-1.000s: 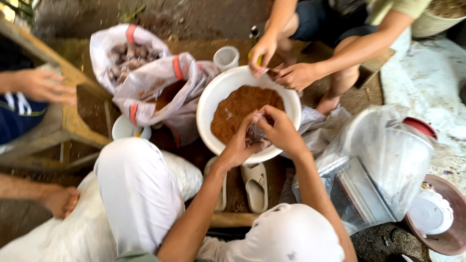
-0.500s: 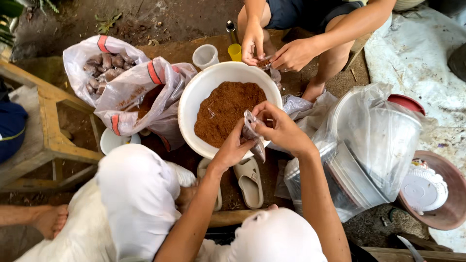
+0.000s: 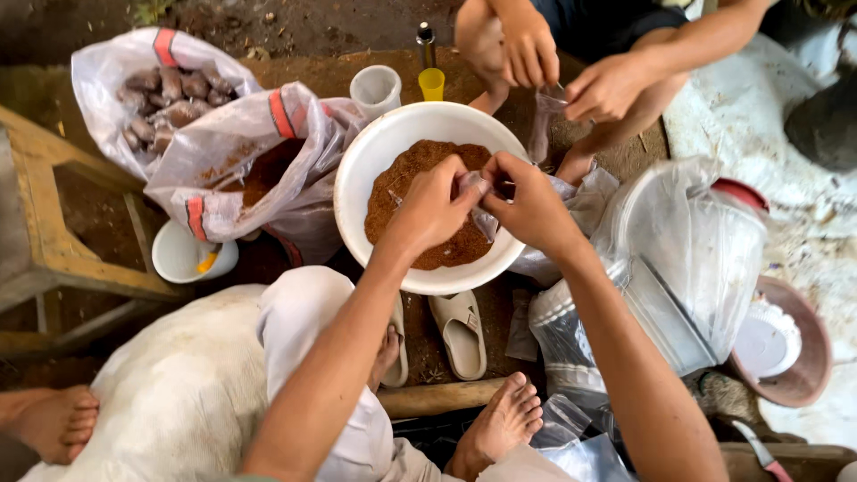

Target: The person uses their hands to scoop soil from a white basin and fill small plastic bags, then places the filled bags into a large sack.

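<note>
Head view: looking straight down at two hands working over a bowl on an earthen floor.
White sack point(image 3: 161, 393): lying at lower left, under the person's white-clad leg.
Printed sacks point(image 3: 223, 134): slumping open at upper left, one showing dark lumps, the other brown powder.
Clear jar point(image 3: 687, 259): sitting at right, wrapped in clear plastic, with a red lid.
White bowl point(image 3: 375, 161): resting at centre, holding brown powder point(image 3: 420, 178).
Sandal point(image 3: 460, 335): lying just below the bowl's rim.
Left hand point(image 3: 433, 210): hovering over the powder, fingers pressed together, pinching the small clear bag's edge.
Right hand point(image 3: 531, 201): meeting the left over the bowl's right side, thumb and fingertips pinching the same bag.
Small clear bag point(image 3: 482, 214): hanging between both hands, above the powder.
Co-worker's hands point(image 3: 607, 85): gripping another clear bag beyond the bowl.
White cup point(image 3: 375, 89): standing just beyond the bowl's far rim.
Yellow cup point(image 3: 431, 83): standing beside the white cup.
</note>
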